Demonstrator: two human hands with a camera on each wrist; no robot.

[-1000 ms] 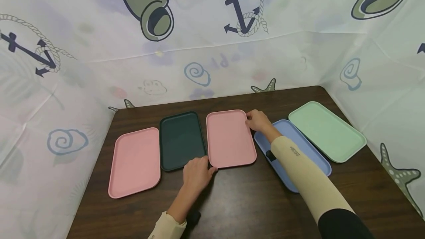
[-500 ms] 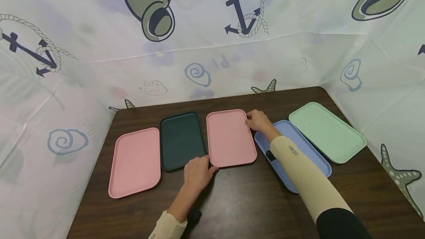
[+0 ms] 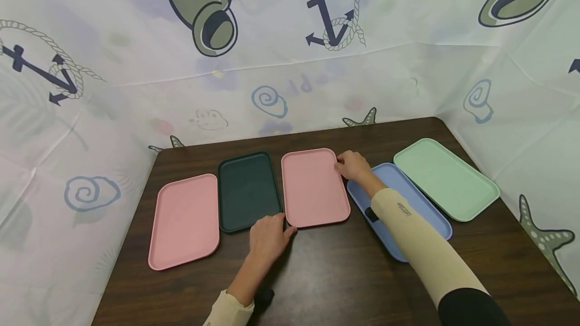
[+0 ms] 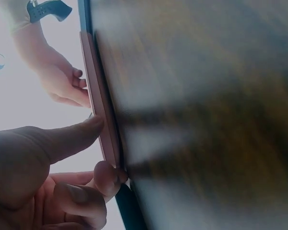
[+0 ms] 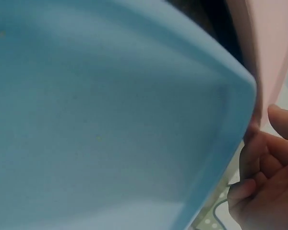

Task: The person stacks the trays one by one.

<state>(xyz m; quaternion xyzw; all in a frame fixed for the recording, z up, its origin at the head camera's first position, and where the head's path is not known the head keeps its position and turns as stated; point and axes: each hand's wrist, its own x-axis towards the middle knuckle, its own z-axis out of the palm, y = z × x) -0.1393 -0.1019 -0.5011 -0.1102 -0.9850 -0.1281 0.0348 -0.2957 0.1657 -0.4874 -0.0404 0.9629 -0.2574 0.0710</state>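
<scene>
In the head view, my left hand (image 3: 268, 238) holds the near left corner of the middle pink tray (image 3: 315, 187), thumb along its front edge. The left wrist view shows the left thumb and curled fingers (image 4: 105, 179) against the rim of that tray (image 4: 102, 96). My right hand (image 3: 354, 166) grips its far right edge; in the right wrist view the hand (image 5: 271, 177) has its lower fingers curled at the rim, thumb raised beside it. The tray lies flat. A dark green tray (image 3: 249, 192) sits close on its left.
Another pink tray (image 3: 184, 222) lies at the far left. A blue tray (image 3: 423, 202) is under my right forearm, with a light green tray (image 3: 446, 180) beyond it. The brown table (image 3: 335, 275) meets a patterned cloth (image 3: 290, 24) behind and at the sides.
</scene>
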